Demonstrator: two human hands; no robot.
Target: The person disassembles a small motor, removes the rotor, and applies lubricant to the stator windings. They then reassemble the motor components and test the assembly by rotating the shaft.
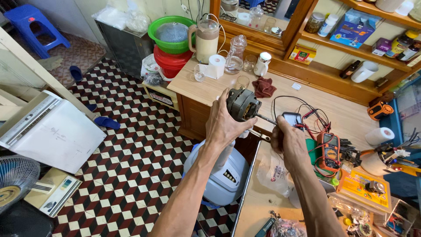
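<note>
1. Left hand (223, 125) wrapped around the dark grey round metal electric motor (242, 104), fingers curled over its near side; the motor sits at the top of the hand, raised above the wooden surface (210, 85).
2. Thin steel motor shaft (264, 118) sticks out right, toward the right hand (288, 141).
3. Right hand closed in a loose fist just beside the shaft tip; whether it grips the shaft cannot be told.
4. Orange handheld multimeter (330, 151) with red and black leads lies just right of the right hand.
5. Grey-blue plastic appliance (224, 174) stands on the checkered tile floor (131, 166) below both hands.
</note>
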